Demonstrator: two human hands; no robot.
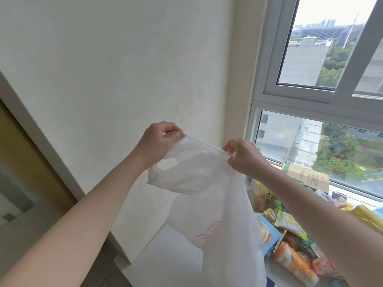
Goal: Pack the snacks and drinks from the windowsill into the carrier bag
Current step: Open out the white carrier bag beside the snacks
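A white translucent carrier bag [217, 214] hangs in the air in front of me. My left hand [159, 141] pinches its top edge at the left. My right hand [244, 156] pinches the same edge at the right, and the plastic stretches between both hands. Snacks and drinks lie in a pile on the white windowsill [172, 253] at the lower right: a blue box [267, 233], a green packet [290, 222], an orange packet [294, 264], a yellow drink pack [261, 193] and a brown carton [306, 177]. The bag and my right forearm hide part of the pile.
A plain white wall fills the left and centre. The window [323, 59] with grey frames stands behind the sill at the right. A glazed door with a yellowish frame [20, 162] is at the far left. Tiled floor [116, 278] shows below the sill's left end.
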